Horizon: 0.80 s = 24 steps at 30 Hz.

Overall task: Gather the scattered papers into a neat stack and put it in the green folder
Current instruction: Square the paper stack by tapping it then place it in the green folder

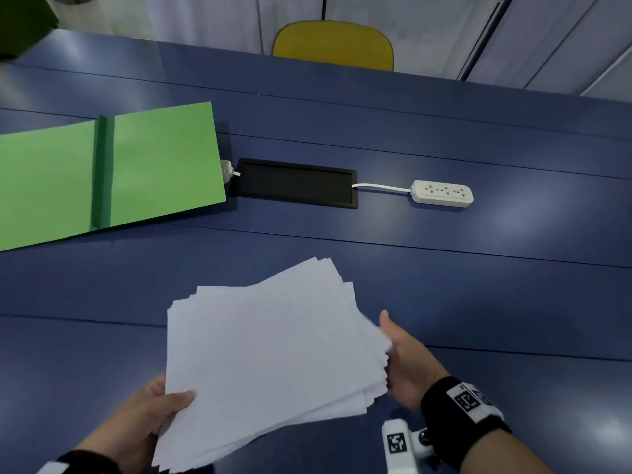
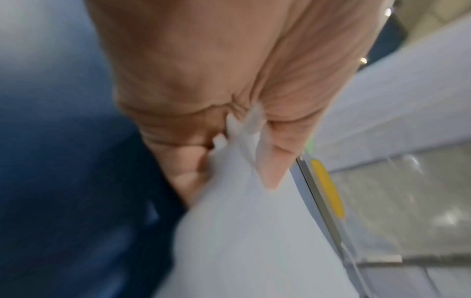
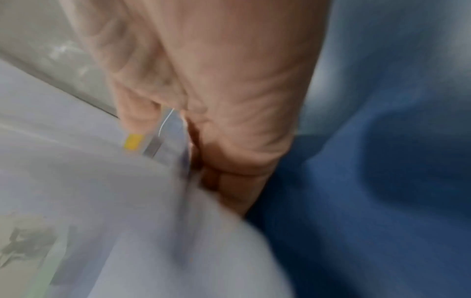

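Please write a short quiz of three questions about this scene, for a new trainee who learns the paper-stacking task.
1. True or false: the green folder lies open on the table.
2. Multiple choice: the papers are
A. inside the folder
B. held by both hands, edges uneven
C. spread flat over the table
3. Fill the gap: the left hand grips the stack at its near-left corner; the right hand is at the stack's ____ edge.

Key: 1 true; 2 B; 3 right.
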{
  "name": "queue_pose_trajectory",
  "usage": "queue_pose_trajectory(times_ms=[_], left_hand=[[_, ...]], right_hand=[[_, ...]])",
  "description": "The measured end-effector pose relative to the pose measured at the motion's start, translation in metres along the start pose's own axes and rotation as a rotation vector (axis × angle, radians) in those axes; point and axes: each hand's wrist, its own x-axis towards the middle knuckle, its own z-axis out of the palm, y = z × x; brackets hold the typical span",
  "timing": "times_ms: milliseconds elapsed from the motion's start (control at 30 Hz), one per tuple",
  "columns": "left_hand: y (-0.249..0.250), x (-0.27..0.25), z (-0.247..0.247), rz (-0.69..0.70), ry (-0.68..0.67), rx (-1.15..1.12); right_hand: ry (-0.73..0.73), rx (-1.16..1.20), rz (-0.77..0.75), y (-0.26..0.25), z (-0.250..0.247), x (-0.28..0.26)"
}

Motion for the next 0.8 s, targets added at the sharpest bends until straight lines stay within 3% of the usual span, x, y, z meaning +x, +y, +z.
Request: queue_pose_trajectory(times_ms=[200,433,533,667,800], left_hand=[[0.018,0.014,0.002,0.222,0.291,0.282],[0.032,0.013,0.016,0.181,0.267,0.378],[0.037,0.02,0.027,0.267,0.317,0.446],[0.057,0.023,0.045,0.501,0.348,0.373],[0.089,0.019,0.057,0.715,0.27,0.081]], right_hand=[[0.093,-0.311,-0.143,-0.005,0.007,0.02],[0.066,-0.479,-0.164,-0.007,0.012,0.028],[0.083,-0.495,-0.193,-0.01,0.018,0.028],[0.142,-0.467,-0.394,-0.031,0.034,0.016],[0.143,-0.279,-0.666,-0.07,0.041,-0.014]])
